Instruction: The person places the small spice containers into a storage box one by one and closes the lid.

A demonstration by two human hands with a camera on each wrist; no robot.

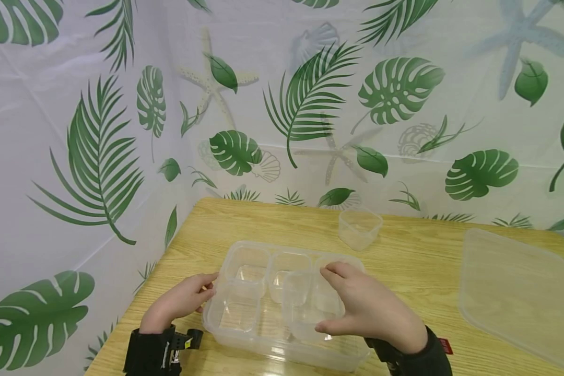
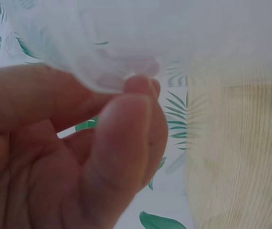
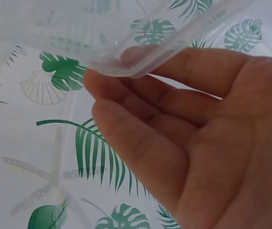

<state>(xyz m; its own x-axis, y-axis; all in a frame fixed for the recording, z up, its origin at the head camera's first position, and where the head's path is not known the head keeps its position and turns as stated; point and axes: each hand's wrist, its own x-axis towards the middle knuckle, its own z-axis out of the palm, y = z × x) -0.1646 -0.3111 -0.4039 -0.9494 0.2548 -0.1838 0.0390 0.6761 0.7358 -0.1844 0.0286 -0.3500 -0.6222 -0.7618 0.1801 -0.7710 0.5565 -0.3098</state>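
- Head view shows a large clear container (image 1: 274,351) on the wooden counter (image 1: 272,216), with several clear small cups (image 1: 238,313) sitting inside it, mostly toward its left and far side.
- Judging by how things lie, the nesting looks well along but unfinished: the left part of the large container is filled, while the right front part is where the work seems to be.
- One clear spare cup (image 1: 357,236) stands on the counter beyond the large container, apart from it, and so appears left to deal with.
- A flat translucent lid (image 1: 517,292) lies at the right, well apart; the large container is uncovered.
- The left hand (image 1: 180,302) has its fingers bent in a narrow pinch at the large container's left edge; in the left wrist view, fingers show through the plastic.
- The right hand (image 1: 373,308) spreads thumb and fingers wide about a front cup (image 1: 297,309) at the right of the large container. The right wrist view shows fingers at a clear plastic rim, but whether they grip or merely touch, I cannot tell.
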